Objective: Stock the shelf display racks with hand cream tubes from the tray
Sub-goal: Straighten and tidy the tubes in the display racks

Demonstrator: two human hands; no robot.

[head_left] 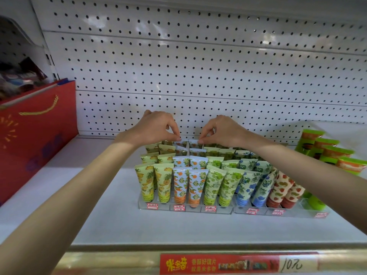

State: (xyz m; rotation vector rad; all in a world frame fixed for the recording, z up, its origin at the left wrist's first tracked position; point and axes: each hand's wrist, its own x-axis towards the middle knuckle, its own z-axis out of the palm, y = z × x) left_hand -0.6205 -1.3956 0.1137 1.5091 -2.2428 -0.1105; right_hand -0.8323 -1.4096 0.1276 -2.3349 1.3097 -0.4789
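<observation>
A clear display rack (185,207) stands on the white shelf, filled with rows of upright hand cream tubes: yellow pineapple, orange-flower (179,183), green and blue prints. A second clear rack (282,212) to its right holds blue and red strawberry tubes. Both hands reach to the back row of the orange-flower columns. My left hand (156,127) pinches the top of the back tube (181,143) in the left column. My right hand (222,130) pinches the top of the neighbouring back tube (193,144). No tray is in view.
A red gift bag (35,135) stands at the shelf's left. Green and orange tubs (335,153) are stacked at the right. White pegboard (198,66) forms the back wall. A red price strip (238,263) runs along the shelf's front edge.
</observation>
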